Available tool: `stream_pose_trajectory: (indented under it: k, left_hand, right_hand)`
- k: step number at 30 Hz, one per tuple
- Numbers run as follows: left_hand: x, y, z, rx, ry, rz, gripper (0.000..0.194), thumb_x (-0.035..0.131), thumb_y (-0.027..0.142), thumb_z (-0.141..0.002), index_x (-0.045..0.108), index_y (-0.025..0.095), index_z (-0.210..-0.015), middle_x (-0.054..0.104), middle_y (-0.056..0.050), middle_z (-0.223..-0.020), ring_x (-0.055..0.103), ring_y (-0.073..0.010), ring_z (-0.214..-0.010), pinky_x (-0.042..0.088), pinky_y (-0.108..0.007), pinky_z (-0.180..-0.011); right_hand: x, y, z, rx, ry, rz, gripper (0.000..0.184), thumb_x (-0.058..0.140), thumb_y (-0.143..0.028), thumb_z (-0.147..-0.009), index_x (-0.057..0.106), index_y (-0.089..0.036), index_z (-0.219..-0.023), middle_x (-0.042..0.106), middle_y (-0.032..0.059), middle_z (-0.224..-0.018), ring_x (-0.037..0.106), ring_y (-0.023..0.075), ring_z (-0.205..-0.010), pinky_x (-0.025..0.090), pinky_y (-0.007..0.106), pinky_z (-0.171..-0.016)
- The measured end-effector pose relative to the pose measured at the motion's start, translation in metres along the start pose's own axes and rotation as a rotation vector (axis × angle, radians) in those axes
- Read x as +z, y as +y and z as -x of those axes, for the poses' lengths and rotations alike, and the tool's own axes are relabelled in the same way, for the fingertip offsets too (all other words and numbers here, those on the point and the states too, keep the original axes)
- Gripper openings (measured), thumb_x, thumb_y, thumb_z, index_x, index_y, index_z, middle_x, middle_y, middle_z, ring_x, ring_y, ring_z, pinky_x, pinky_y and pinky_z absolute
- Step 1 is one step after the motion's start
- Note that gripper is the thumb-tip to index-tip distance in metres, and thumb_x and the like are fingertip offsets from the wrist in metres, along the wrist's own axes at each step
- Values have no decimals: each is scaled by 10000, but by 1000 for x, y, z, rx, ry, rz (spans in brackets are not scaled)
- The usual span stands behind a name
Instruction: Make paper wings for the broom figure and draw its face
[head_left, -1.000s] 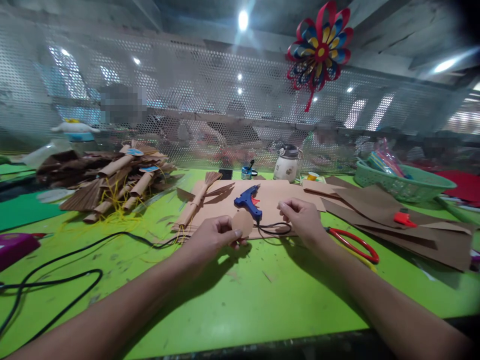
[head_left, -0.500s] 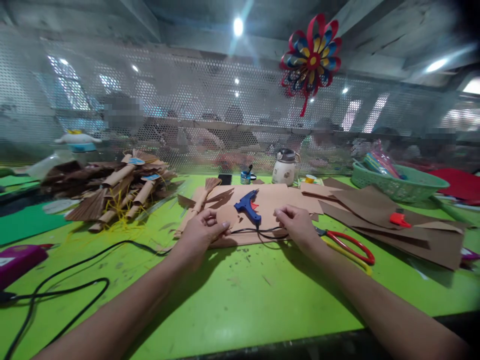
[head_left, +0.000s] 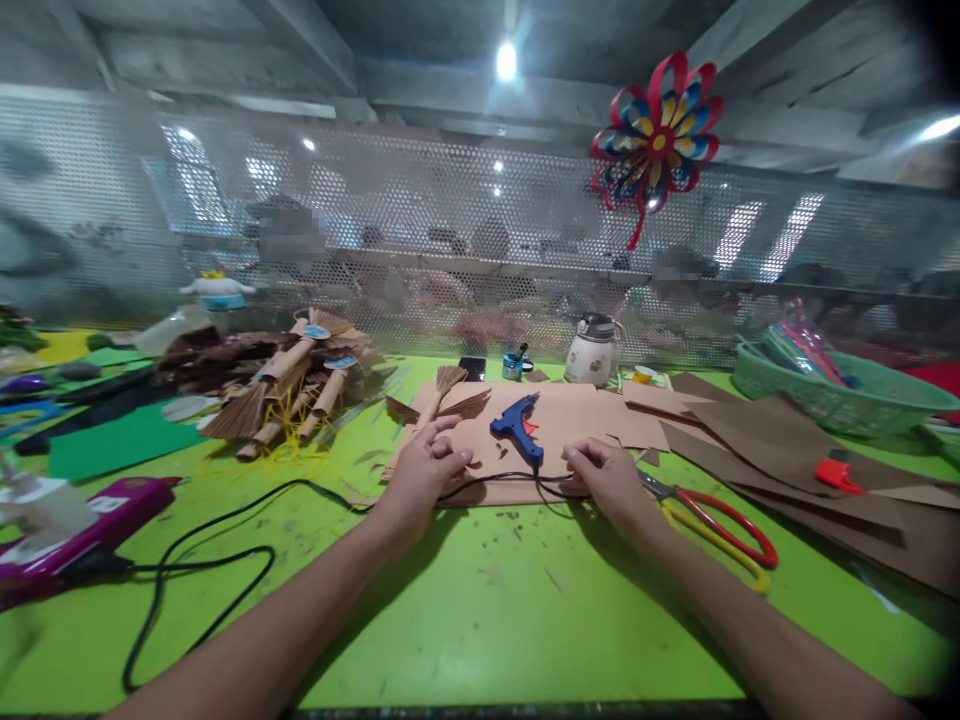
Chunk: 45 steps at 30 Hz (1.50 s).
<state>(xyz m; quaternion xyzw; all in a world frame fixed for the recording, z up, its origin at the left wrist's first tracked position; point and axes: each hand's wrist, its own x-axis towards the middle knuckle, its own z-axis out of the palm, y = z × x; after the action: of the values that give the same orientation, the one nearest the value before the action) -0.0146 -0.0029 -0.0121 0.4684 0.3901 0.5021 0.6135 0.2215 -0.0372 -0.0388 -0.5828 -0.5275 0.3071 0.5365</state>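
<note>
A blue hot glue gun (head_left: 515,430) with a red trigger lies on a stack of tan paper sheets (head_left: 577,408). My left hand (head_left: 429,462) rests at the left part of the stack, fingers apart and holding nothing visible. Just beyond it is a brown paper piece with a pleated fan end (head_left: 444,385) and a rolled stem. On the other side of the glue gun is my right hand (head_left: 606,478), thumb and forefinger pinched; whatever might be between them is hidden. Red-and-yellow-handled scissors (head_left: 731,525) lie beside this hand, partly behind it.
Finished-looking rolled paper pieces (head_left: 296,385) with yellow strands are heaped at left. A black cord (head_left: 247,490) runs near a purple power strip (head_left: 124,505). Brown sheets (head_left: 810,480) and a green basket (head_left: 855,400) lie right. A white jar (head_left: 590,352) stands behind.
The view has turned slightly left, so everything appears farther right and lower. My left hand's fingers have spread a little. The glue gun stays in place on the paper.
</note>
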Motion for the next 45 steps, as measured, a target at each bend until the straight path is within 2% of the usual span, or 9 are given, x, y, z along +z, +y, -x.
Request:
stream_pose_trajectory:
  k: [7, 17, 20, 25, 29, 33, 38, 42, 45]
  left_hand:
    - [0, -6, -1, 3, -64, -34, 341, 776, 229, -652, 629, 123, -940, 688, -91, -810, 647, -143, -702, 513, -212, -623]
    - [0, -4, -2, 17, 4, -1, 172, 683, 212, -720, 518, 167, -708, 619, -10, -705, 590, -96, -579, 516, -221, -576]
    - [0, -2, -3, 25, -1, -5, 124, 649, 204, -747, 533, 162, -762, 641, -37, -756, 631, -124, -652, 502, -202, -553]
    - [-2, -2, -7, 91, 21, -20, 106, 634, 214, -760, 569, 151, -817, 611, -22, -745, 634, -141, -694, 486, -204, -547]
    - [-4, -2, -9, 134, 42, -36, 112, 645, 225, -749, 574, 145, -782, 592, -14, -735, 612, -122, -646, 449, -193, -528]
    - [-3, -2, -9, 155, 47, -26, 130, 662, 242, -725, 567, 154, -745, 582, -3, -693, 598, -117, -626, 426, -189, -521]
    - [0, -5, -6, 171, 37, -32, 146, 662, 242, -711, 540, 162, -718, 570, 8, -652, 595, -124, -604, 427, -201, -511]
    - [0, -7, -4, 175, 32, -76, 154, 659, 243, -705, 534, 155, -688, 564, 12, -629, 578, -117, -575, 425, -199, -503]
    - [-1, -7, -5, 188, 34, -86, 160, 654, 259, -701, 533, 155, -697, 567, 18, -621, 563, -103, -555, 416, -187, -498]
  right_hand:
    - [3, -7, 3, -15, -25, -15, 317, 621, -491, -731, 609, -179, -674, 565, 4, -598, 581, 181, -542, 565, 357, -553]
    - [0, -18, 18, -183, 19, 185, 261, 561, -411, -820, 621, -165, -756, 587, 44, -705, 534, 178, -650, 473, 304, -588]
    - [3, -24, 25, -267, -71, 233, 249, 527, -390, -854, 610, -175, -759, 589, 43, -715, 535, 176, -663, 451, 301, -616]
    - [5, -47, 43, -375, -380, 324, 287, 439, -351, -914, 651, -194, -802, 639, 60, -772, 589, 193, -735, 474, 328, -683]
    - [-6, -52, 78, -391, -578, 645, 344, 538, -412, -855, 652, -212, -1110, 648, 128, -1107, 573, 301, -1009, 464, 489, -866]
    - [-11, -26, 129, -403, -507, 971, 607, 542, -492, -826, 479, -180, -1343, 444, 188, -1397, 393, 377, -1274, 400, 551, -996]
    - [16, -17, 158, -412, -450, 955, 702, 477, -470, -869, 237, -190, -1467, 210, 177, -1523, 220, 345, -1382, 349, 543, -1053]
    - [45, -43, 147, -410, -540, 937, 668, 420, -547, -874, 271, -250, -1454, 259, 121, -1521, 214, 343, -1384, 299, 559, -1071]
    - [51, -55, 137, -429, -608, 961, 631, 343, -590, -886, 331, -266, -1428, 322, 80, -1501, 249, 338, -1373, 251, 590, -1078]
